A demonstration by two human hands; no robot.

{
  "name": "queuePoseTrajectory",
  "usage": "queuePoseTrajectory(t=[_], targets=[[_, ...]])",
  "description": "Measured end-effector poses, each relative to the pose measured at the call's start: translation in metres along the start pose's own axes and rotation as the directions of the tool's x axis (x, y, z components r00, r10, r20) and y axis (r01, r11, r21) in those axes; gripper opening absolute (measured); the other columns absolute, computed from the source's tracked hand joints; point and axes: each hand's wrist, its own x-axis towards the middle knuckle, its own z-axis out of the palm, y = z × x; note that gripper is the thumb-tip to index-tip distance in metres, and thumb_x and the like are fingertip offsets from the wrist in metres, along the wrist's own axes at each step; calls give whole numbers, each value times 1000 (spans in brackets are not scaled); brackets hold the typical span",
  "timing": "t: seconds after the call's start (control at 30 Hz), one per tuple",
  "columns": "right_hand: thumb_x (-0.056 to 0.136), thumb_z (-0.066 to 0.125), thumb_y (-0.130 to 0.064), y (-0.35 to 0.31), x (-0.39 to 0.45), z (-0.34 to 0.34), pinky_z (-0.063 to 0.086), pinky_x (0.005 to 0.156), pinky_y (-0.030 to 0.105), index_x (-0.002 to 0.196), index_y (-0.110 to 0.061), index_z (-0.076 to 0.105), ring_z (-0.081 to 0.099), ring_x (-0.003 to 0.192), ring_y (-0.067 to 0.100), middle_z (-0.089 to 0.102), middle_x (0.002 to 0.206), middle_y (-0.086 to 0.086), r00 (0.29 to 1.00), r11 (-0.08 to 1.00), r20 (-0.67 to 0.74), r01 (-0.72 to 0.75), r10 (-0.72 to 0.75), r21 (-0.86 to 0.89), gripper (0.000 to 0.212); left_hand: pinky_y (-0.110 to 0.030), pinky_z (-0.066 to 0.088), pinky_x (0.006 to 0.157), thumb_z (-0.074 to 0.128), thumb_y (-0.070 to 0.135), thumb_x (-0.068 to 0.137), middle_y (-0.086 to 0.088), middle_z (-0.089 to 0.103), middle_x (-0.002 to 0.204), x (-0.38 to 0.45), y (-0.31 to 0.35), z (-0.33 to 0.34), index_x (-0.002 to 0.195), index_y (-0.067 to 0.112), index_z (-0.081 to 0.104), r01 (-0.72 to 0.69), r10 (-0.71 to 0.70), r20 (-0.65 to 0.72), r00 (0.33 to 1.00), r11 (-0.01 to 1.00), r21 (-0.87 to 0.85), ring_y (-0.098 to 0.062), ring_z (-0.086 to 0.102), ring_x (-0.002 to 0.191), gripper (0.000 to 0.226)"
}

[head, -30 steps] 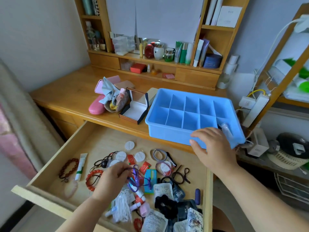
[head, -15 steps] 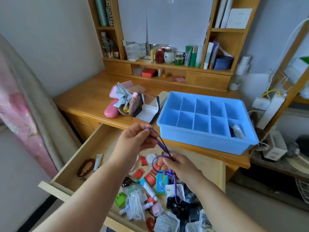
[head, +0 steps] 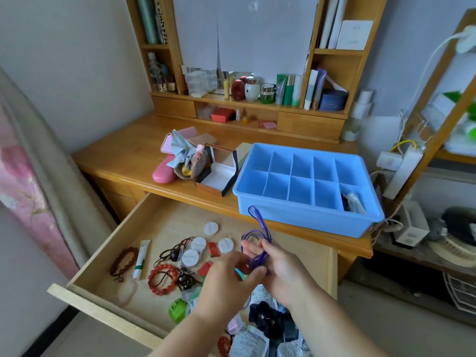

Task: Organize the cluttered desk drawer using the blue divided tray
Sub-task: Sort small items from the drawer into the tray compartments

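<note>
Tray (head: 304, 217) sitting on desk (head: 128, 161) behind open drawer (head: 164, 228), nearly empty; only far-right compartment holding something we're not making out. We're gathering purple cord (head: 260, 228) above drawer: left hand (head: 229, 282) pinching it, right hand (head: 280, 266) curling round looped strands. Cord looking light, limp, springy, likely uncoiling; we're judging middle of bundle best hold. Our hands hiding clutter beneath; packets at bottom edge cut off.
</note>
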Motion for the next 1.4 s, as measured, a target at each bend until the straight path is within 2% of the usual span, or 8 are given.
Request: queuePoseTrajectory(t=[0.17,0.33,0.63,0.87,0.97,1.07,1.23,1.4], targets=[[97,48,-28,9,-5,-4,50,84,35,119,-2,57,64,88,23,68,102,14,1000,999,-15,25,-26,-32,35,-11,35,46,75,22,76,15,57,51,10,6,-8,64,25,60,126,-126,13,992,974,-189,1,45,44,19],[89,56,-43,4,-15,-25,33,106,36,98,-17,71,56,111,12,69,109,-2,996,870,-59,26,-63,-492,31,-14,45,51,64,13,89,5,66,62,23,21,-36,82,17,65,103,-89,56,994,936,-338,-4,58,54,8],[91,60,-30,-3,-41,-44,44,61,32,59,-10,63,53,54,18,61,59,11,943,831,-141,189,-303,-523,38,-29,49,52,64,21,87,9,66,64,39,61,-61,76,28,61,-203,201,41,979,978,47,-9,58,53,13],[83,68,-32,-27,-56,-37,40,68,16,83,-37,61,55,76,-3,61,81,-16,740,424,86,471,-667,-773,9,-26,54,53,65,19,87,-1,69,67,42,73,-64,80,19,65,-163,172,205,964,985,-59,-11,63,53,6],[75,74,-41,-34,-53,-23,37,78,2,105,-50,54,47,102,-15,55,107,-29,740,248,283,518,-610,-819,38,-21,53,57,65,15,88,0,69,66,38,80,-57,83,16,65,-128,177,269,947,973,-193,-12,64,56,5],[72,68,-44,-34,-49,-8,40,75,3,91,-48,61,56,95,-12,64,97,-27,777,212,449,577,-441,-789,21,-28,56,62,62,9,89,-6,69,68,36,89,-56,87,8,64,-97,199,286,937,937,-334,-18,63,60,4],[88,58,-19,-19,-39,-10,43,68,6,84,-11,66,63,75,-5,73,84,-4,883,347,391,463,-259,-816,13,-25,57,65,58,7,90,-5,70,71,38,99,-69,89,7,64,-59,160,145,976,844,-533,-16,66,63,6],[92,53,-28,-20,-32,-29,40,65,28,80,-17,56,52,68,14,58,74,-3,961,78,263,270,-86,-960,17,-21,56,62,59,10,91,-2,72,70,48,80,-87,89,11,66,-127,70,-132,989,861,-492,-12,67,62,7]])
